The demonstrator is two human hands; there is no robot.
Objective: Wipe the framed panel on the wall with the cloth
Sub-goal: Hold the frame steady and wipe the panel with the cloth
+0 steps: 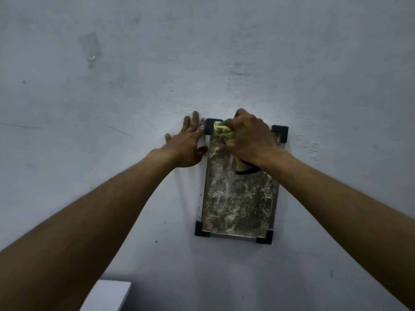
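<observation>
Right hand (249, 140) grips cloth (221, 131) against framed panel (238, 203).

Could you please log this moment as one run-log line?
stage: wiping framed panel, top edge | right hand: grips cloth against panel | left hand: flat on wall beside panel | lower panel: smeared

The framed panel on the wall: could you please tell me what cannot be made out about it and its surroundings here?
- Head view: the top of the panel is hidden behind the right hand and the cloth.
- Head view: most of the cloth is bunched inside that hand, so its shape is unknown.
- Head view: the white object is cut off by the bottom edge.
- Head view: pale smears hide the panel's surface.
</observation>
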